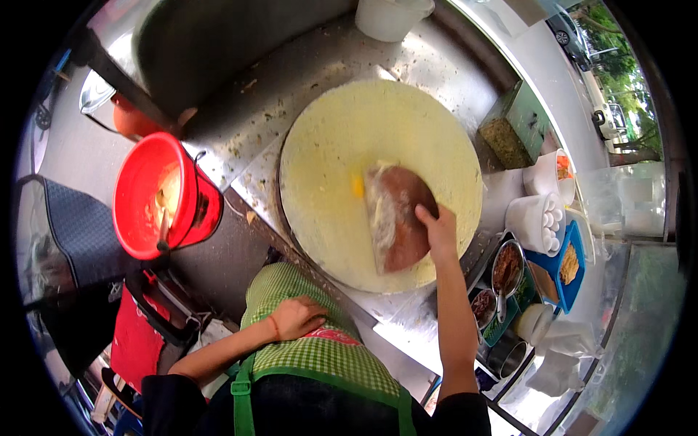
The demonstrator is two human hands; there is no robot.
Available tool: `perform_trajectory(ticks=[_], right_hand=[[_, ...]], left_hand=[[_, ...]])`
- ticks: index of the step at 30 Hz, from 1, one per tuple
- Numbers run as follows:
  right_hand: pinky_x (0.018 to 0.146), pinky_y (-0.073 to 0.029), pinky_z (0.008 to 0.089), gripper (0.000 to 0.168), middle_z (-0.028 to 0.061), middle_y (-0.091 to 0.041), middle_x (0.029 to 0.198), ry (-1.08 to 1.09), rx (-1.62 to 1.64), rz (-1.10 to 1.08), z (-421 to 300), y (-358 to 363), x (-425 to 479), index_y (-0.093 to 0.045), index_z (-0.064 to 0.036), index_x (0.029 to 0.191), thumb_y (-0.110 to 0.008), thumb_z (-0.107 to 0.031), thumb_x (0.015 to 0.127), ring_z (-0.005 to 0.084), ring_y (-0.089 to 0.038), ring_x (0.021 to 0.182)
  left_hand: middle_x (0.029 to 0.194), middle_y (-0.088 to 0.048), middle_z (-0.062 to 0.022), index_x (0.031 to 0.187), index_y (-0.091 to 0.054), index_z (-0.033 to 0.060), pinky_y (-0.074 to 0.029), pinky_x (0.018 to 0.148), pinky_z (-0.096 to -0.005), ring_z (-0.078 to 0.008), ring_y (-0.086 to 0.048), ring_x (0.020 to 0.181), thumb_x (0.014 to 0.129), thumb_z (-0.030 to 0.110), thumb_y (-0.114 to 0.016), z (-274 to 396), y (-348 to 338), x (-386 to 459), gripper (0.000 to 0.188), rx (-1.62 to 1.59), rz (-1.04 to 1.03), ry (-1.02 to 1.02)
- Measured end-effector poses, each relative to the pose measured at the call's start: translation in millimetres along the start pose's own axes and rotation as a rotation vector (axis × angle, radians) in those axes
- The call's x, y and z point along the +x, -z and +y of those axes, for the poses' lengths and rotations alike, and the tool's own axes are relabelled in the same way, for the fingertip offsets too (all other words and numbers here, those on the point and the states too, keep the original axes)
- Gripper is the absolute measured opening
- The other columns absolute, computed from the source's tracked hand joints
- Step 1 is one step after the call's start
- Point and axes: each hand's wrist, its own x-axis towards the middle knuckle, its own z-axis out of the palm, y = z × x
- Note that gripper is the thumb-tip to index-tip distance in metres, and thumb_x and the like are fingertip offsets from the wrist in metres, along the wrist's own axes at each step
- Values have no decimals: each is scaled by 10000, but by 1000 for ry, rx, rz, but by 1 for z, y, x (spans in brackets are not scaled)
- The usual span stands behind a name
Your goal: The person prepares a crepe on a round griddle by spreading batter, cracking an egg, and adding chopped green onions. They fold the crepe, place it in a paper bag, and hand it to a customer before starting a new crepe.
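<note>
My right hand (440,228) grips a half-round brown scraper (406,218) by its curved edge, thumb on top. Pale batter smears the scraper's straight side, which rests on a thin yellowish layer of batter (332,136) covering a large round griddle. Beside that straight side lies a small bright yellow spot (357,186), perhaps egg yolk. Against the green checked apron (349,359) rests my left hand (299,318), fingers loosely curled, with nothing seen in it; its palm is hidden.
Left of the griddle stands a red bucket (121,201) of batter with a ladle (163,229). On the right are a green box (515,128), a white tub of eggs (526,218), a blue tray (570,289) and bowls of fillings. A white bucket (390,22) stands at the back.
</note>
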Motion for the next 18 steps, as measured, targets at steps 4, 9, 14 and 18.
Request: perform_trajectory(ticks=[4, 9, 14, 18], right_hand=[[707, -413, 256, 261, 98, -596, 854, 19, 214, 31, 10, 19, -18, -554, 66, 903, -585, -109, 711, 156, -546, 758], [689, -422, 297, 284, 112, -603, 796, 145, -213, -16, 3, 0, -9, -557, 65, 874, -610, -139, 684, 186, -558, 755], [671, -425, 302, 262, 106, -601, 779, 77, 101, -67, -3, 5, -5, -551, 87, 861, -598, -106, 691, 189, -547, 699], [698, -419, 284, 279, 111, -598, 803, 79, 18, -33, 6, -4, 2, -546, 93, 888, -604, -88, 683, 185, -542, 707]], left_hand=[[894, -546, -124, 943, -530, 20, -430, 713, -343, -267, -520, 822, 721, 174, -533, 2, -60, 6, 270, 191, 20, -64], [1064, -489, -114, 1030, -488, 34, -376, 826, -334, -240, -472, 960, 699, 176, -515, 0, -118, 21, 361, 408, 104, -194], [1262, -330, -76, 1151, -403, 48, -235, 955, -422, -216, -297, 1172, 770, 182, -373, -9, -151, 27, 405, 638, 1, -167], [1264, -321, -70, 1183, -379, 70, -188, 971, -433, -197, -270, 1180, 779, 194, -354, -6, -146, 30, 423, 787, 39, -194]])
